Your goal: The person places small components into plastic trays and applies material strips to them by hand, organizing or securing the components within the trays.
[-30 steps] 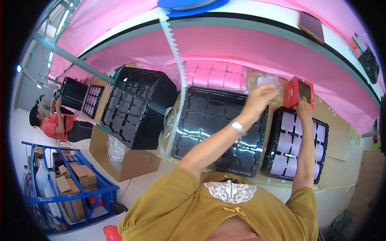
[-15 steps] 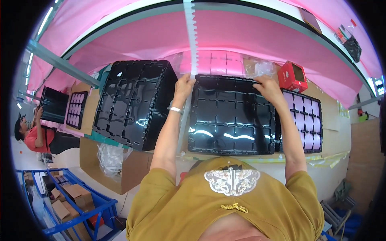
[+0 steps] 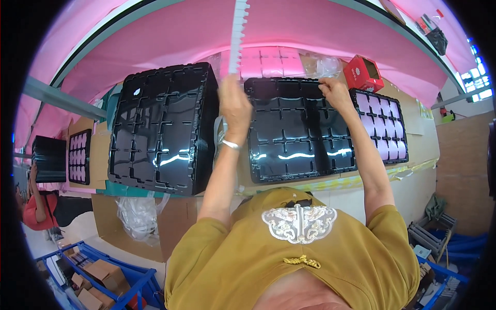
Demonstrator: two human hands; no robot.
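Observation:
A glossy black plastic tray [image 3: 299,134] with several empty compartments lies straight ahead of me. My right hand [image 3: 336,94] grips its far edge near the right corner, fingers curled over the rim. My left hand [image 3: 235,106], with a bracelet on the wrist, is blurred and raised over the gap at the tray's left edge. It sits just below the lower end of a white notched strip [image 3: 238,31] that runs up out of view. Whether it holds anything is unclear.
A stack of black trays [image 3: 165,129] stands to the left. To the right are a tray of pink pieces [image 3: 382,126] and a red box [image 3: 364,72]. A blue cart with cardboard boxes [image 3: 103,274] and another person [image 3: 36,212] are at lower left.
My right hand left the red box and came down onto the black tray's far edge. My left hand gripped the tray's far left corner, then lifted off toward the gap.

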